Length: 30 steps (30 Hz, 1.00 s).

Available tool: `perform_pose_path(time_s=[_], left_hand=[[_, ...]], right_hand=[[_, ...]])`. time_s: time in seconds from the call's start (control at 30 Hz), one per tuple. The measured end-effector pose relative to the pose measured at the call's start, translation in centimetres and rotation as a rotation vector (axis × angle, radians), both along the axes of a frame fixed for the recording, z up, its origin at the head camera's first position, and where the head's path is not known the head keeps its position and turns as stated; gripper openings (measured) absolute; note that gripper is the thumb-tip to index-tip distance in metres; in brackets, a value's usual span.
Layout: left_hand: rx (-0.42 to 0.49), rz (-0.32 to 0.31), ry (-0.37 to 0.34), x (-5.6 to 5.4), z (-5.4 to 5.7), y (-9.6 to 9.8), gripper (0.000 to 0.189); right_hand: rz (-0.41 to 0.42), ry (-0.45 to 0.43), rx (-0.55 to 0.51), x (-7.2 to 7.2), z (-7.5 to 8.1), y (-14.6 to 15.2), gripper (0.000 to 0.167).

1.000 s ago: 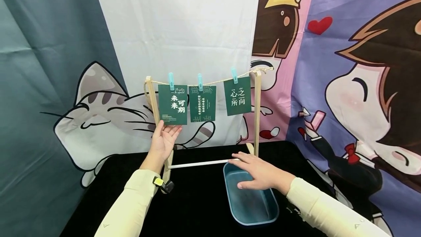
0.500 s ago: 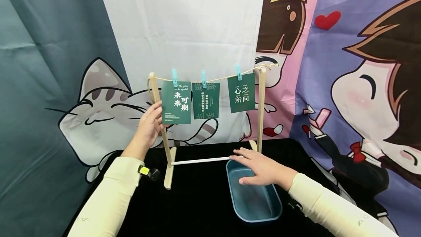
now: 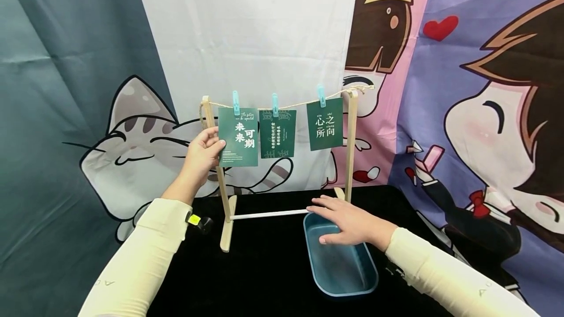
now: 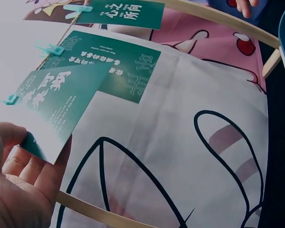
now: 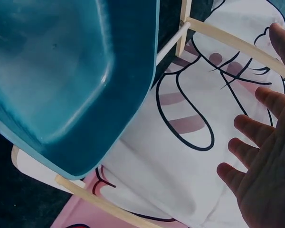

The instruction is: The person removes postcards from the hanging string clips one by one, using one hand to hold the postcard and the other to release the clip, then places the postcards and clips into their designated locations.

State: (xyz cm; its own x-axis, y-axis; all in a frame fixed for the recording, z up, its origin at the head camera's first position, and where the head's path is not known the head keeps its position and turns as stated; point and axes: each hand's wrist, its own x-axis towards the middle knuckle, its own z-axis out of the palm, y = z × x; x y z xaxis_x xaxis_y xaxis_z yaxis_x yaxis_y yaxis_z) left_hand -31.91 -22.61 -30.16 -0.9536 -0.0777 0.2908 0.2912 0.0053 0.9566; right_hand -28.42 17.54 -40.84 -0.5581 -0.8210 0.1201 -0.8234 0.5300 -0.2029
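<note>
Three green cards hang from a twine line on a wooden frame, each under a light blue clip. My left hand [image 3: 197,160] pinches the left card [image 3: 240,153] at its left edge, thumb on the printed face and fingers behind. In the left wrist view, that card [image 4: 69,102] overlaps part of the middle card [image 4: 128,71]. The right card [image 3: 325,128] hangs apart near the right post. My right hand [image 3: 350,221] hovers with fingers spread over the far end of a blue basin [image 3: 337,270]. Nothing is in its grasp in the right wrist view.
The frame's left post [image 3: 222,190] and right post [image 3: 350,150] stand on a black-covered table [image 3: 260,268]. A white rod [image 3: 269,215] joins the posts low down. Behind hangs a cartoon-printed cloth [image 3: 246,28].
My left hand has shifted from the left card's lower edge up to its left edge, thumb now on the front. The view has shifted slightly. My right hand stays over the basin.
</note>
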Motion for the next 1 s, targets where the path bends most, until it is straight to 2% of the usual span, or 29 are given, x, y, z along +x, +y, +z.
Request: perform_pose_path(time_s=[0.17,0.37,0.5,0.67,1.0], left_hand=[[-0.018,0.012,0.004,0.1,0.0,-0.1,0.042],[-0.046,0.033,-0.013,0.3,0.0,-0.2,0.043],[-0.087,0.047,-0.016,0.5,-0.2,-0.3,0.044],[-0.112,0.064,-0.008,0.4,-0.6,-0.3,0.042],[-0.144,0.084,-0.003,0.6,-0.9,-0.6,0.043]], right_hand=[[0.014,0.011,0.033,-0.5,1.0,-1.2,0.076],[0.072,0.101,0.068,-1.5,3.6,-4.1,0.064],[0.119,0.184,0.075,-2.3,6.3,-6.7,0.05],[0.153,0.274,0.06,-3.3,10.3,-10.1,0.038],[0.121,0.324,0.089,-4.9,17.3,-16.2,0.037]])
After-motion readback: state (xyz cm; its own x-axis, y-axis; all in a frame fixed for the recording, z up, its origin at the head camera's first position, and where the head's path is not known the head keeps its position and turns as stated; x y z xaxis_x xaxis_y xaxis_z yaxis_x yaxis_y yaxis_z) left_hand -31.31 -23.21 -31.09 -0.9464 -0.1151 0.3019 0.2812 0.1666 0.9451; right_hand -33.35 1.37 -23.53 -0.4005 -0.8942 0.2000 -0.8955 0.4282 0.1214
